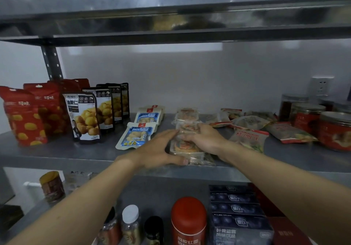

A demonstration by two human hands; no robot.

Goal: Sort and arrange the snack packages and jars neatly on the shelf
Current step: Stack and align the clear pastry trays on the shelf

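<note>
The middle shelf [57, 155] is being tidied, with red pouches [24, 117] and black pouches [85, 117] already standing in files at its left end, and red-labelled jars [334, 130] grouped at its right end. Flat packets [248, 138] are lying loose and overlapping between the jars and the centre, while blue packets [136, 136] are lying in a short line just left of centre. A row of clear packs [185, 146], each seeming to hold a round pastry, is being squared up near the front edge, running from front to back. The row is being pressed from its left side by the left hand [155, 149], fingers laid nearly straight along it and the thumb across the front pack; the right hand [205, 140] is being curled over the top of a pack from the right. The packs are judged to be light, with thin, slippery film and crushable contents, so they are probably best being steered by their stiffer side edges, not squeezed from above. Being slick, they are likely to slide over each other if pushed unevenly.
</note>
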